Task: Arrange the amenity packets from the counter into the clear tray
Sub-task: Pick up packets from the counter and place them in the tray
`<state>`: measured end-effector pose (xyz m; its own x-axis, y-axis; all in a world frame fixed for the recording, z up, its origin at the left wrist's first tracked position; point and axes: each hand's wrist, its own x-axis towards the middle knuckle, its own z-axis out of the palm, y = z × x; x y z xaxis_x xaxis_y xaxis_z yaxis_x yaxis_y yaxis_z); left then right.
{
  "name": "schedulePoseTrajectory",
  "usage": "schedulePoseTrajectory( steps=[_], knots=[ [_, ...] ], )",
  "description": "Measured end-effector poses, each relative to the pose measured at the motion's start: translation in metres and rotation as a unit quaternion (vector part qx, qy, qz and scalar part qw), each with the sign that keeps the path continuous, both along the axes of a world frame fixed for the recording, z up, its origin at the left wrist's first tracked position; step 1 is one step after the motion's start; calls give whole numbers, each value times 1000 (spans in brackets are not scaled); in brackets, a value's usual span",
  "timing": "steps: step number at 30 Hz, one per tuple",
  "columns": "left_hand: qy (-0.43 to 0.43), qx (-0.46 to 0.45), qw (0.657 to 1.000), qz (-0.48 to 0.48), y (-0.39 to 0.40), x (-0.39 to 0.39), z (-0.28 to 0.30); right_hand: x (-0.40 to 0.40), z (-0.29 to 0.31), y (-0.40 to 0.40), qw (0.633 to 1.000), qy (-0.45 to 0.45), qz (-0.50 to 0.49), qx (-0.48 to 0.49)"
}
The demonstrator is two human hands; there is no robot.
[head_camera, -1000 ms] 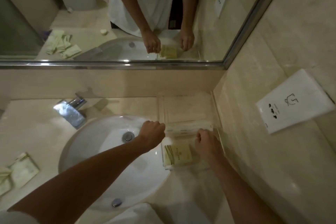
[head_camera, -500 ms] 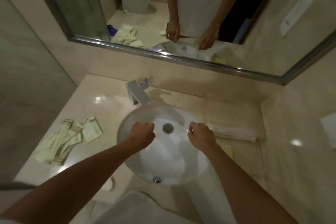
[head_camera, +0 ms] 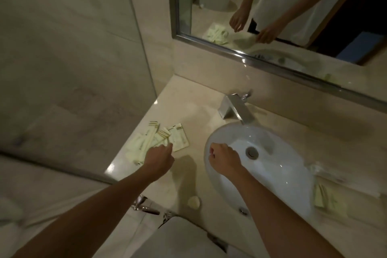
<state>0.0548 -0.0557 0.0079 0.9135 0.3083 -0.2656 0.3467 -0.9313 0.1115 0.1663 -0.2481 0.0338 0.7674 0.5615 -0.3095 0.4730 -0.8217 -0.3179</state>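
A person's left hand [head_camera: 160, 156] now reaches the loose pile of packets [head_camera: 159, 140] on the table [head_camera: 188, 100] left of the sink [head_camera: 257, 165]. Half a second ago that hand hung over the sink's left rim with the pile well off to its left; a second ago both hands were at the tray. The left fingertips now touch or nearly touch the pile's near edge, the fingers bent downward; whether they have hold of a packet cannot be told. The right hand [head_camera: 223, 158], which was over the basin's right side beside the tray, now hovers over the sink's left rim, its fingers loosely curled and holding nothing. The view has swung left: the pile lies close ahead, and the clear tray [head_camera: 345, 192] has slid to the far right of the sink, blurred, with a few packets [head_camera: 323, 196] in it. A faucet [head_camera: 234, 109] stands behind the sink. A small round pale thing [head_camera: 194, 202] lies on the table's near edge, left of the sink. The mirror [head_camera: 272, 6] behind the sink reflects both hands and the pile.
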Motion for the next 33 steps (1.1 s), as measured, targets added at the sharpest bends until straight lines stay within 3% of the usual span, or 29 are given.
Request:
schedulePoseTrajectory(
  steps=[9,17,28,33],
  knots=[
    [3,-11,997,74,71,-25,-20,-21,-36,97,1000,10,-17,-3],
    [-18,-13,993,113,97,-29,-40,-24,-59,150,995,8,-99,-13],
    [-45,-34,991,124,104,-31,-46,-20,-66,159,960,73,-269,24],
    [-64,-66,978,185,120,-32,-52,-26,-58,151,962,75,-261,9]
  ],
)
